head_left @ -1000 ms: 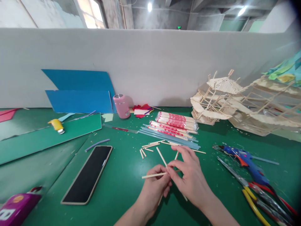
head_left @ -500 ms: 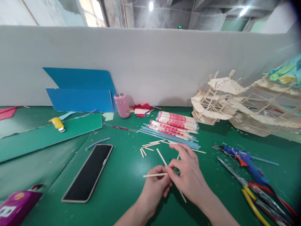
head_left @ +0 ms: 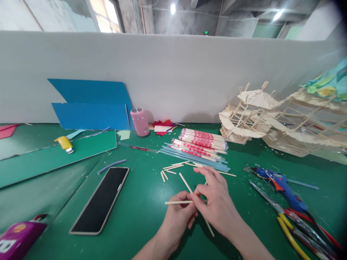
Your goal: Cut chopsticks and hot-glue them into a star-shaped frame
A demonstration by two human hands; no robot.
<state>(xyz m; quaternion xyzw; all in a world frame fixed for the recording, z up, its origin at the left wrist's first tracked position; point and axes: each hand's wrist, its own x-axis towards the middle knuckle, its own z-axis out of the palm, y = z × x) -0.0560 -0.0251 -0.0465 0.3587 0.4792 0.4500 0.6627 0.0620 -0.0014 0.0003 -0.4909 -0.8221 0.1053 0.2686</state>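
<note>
Thin wooden sticks [head_left: 185,182] cross each other between my two hands, low over the green table. My left hand [head_left: 177,216] is closed around them from below, and one stick lies level across its fingers. Thumb and forefinger of my right hand [head_left: 217,202] pinch the crossing point, while its other fingers are loosely bent. My fingers hide the joint itself. Just beyond the hands lie several short cut sticks [head_left: 173,167]. Farther back are plastic-wrapped bundles of chopsticks [head_left: 203,139] and translucent glue sticks [head_left: 195,156].
To the right lie a blue glue gun [head_left: 282,184], scissors [head_left: 268,198] and yellow-handled pliers [head_left: 292,238]. Stick-built pagoda models [head_left: 249,119] stand behind them. At left are a phone [head_left: 100,202], a yellow cutter [head_left: 64,143], a purple case [head_left: 21,234] and a pink cup [head_left: 140,122].
My hands keep almost the same hold on the crossed sticks, with only slight shifts of the fingers. The whole view has moved a little.
</note>
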